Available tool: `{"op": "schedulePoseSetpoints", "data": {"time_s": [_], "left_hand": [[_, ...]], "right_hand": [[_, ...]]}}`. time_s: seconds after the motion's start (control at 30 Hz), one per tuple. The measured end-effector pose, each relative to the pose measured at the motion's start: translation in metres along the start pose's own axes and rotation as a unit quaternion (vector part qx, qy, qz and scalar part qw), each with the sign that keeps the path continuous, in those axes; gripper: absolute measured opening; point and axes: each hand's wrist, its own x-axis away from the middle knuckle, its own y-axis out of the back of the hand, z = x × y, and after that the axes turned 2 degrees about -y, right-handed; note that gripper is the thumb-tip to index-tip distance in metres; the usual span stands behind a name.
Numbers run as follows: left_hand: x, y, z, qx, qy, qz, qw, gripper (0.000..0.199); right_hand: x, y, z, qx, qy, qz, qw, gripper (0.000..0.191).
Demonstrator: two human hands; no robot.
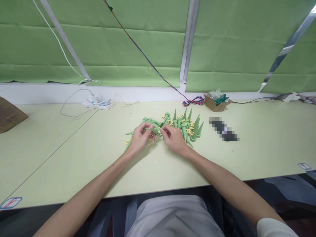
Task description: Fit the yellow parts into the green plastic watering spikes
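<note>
My left hand (140, 138) is closed on a green plastic cone-shaped spike (155, 131), held just above the table. Close beside it, my right hand (174, 139) pinches a small yellow plastic piece (160, 130) at the spike's right end; whether the two are joined I cannot tell. Around and behind both hands lies a loose pile of similar green spikes (184, 129), some standing point up, others on their sides. Several small yellow pieces (190, 131) are scattered among them. My fingers hide part of the pile.
On the pale table (158, 171), an open cardboard box (214, 104) with clear plastic and green material stands at the back right. Near it are a coiled red-blue cable (194, 101) and a blurred dark object (224, 129). A white power strip (98, 104) lies back left.
</note>
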Motion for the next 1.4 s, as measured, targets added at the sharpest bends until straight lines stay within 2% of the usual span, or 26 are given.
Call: {"op": "schedulePoseSetpoints", "data": {"time_s": [0.23, 0.53, 0.73, 0.83, 1.07, 1.4], "left_hand": [[-0.0008, 0.0003, -0.0029, 0.008, 0.025, -0.005, 1.000, 0.042], [0.0007, 0.0013, -0.0023, -0.037, 0.033, 0.033, 0.998, 0.036], [0.0006, 0.0012, -0.0036, -0.035, 0.083, 0.071, 0.993, 0.041], [-0.0008, 0.0030, -0.0003, -0.027, 0.089, 0.083, 0.992, 0.044], [0.0021, 0.0037, 0.0002, -0.056, 0.071, 0.086, 0.992, 0.045], [0.0052, 0.0044, 0.0011, -0.116, -0.005, 0.107, 0.987, 0.040]], "right_hand": [[0.0008, 0.0006, -0.0001, 0.001, 0.005, -0.006, 1.000, 0.024], [0.0012, 0.0010, 0.0017, -0.002, 0.008, -0.017, 1.000, 0.023], [0.0006, 0.0012, 0.0015, -0.003, 0.006, -0.019, 1.000, 0.023], [0.0001, 0.0012, 0.0006, -0.002, 0.007, -0.020, 1.000, 0.023], [0.0000, 0.0020, 0.0002, -0.012, 0.000, -0.025, 1.000, 0.023], [-0.0013, 0.0028, -0.0002, -0.049, -0.019, -0.030, 0.998, 0.024]]}}
